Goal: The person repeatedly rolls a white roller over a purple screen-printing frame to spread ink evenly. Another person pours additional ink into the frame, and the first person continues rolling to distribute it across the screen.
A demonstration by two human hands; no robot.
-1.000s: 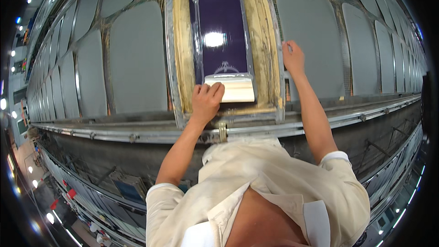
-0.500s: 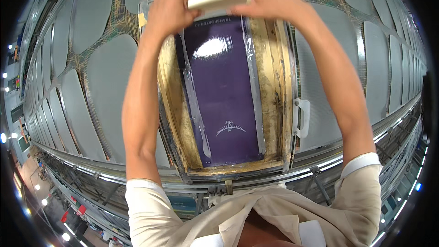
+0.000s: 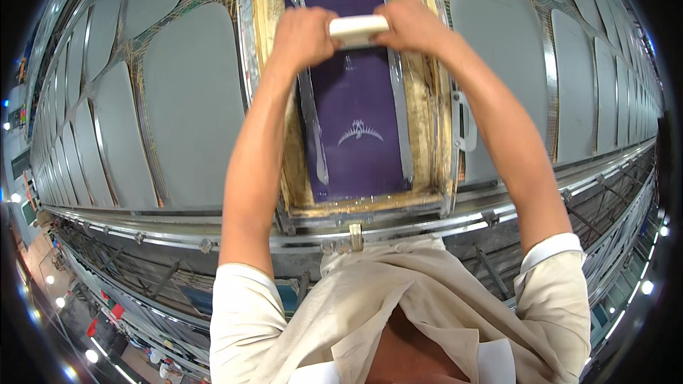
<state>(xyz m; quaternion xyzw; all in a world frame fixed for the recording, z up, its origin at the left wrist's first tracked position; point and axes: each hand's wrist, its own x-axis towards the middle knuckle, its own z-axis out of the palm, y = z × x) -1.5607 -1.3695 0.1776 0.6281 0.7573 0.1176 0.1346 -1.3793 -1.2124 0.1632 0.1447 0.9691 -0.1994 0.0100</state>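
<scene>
Squeegee (image 3: 359, 26) is over the far part of the frame (image 3: 370, 208), above the purple screen (image 3: 352, 92), roughly centred left to right. Whether its lower edge touches the screen: can't tell, blur. Left grip (image 3: 302, 37) is closed round the squeegee's left end, right grip (image 3: 413, 25) round its right end; fingers curl under, little gap left.

Handling, judged by eye: squeegee looks light and stiff, pale bar body, easy to carry level with two hands. Screen surface is glossy, likely wet, so the lower edge should slide easily and may get slick. Best hold is at both ends of the bar, high up, clear of that edge; a one-end hold would probably let it tip. Screen itself looks taut and thin, so a hard corner could mark it.

Around: tape strips (image 3: 405, 128) run down the screen's left and right sides; a pale emblem (image 3: 359, 131) shows on its near half. White handle (image 3: 467, 124) sits on the frame's right side. Grey pads (image 3: 192, 107) lie left and right on the patterned tabletop (image 3: 174, 16). Metal rail (image 3: 455, 225) runs along the near side.

In the way: raised frame walls left, right and near box in the squeegee; tape edges could catch it.
</scene>
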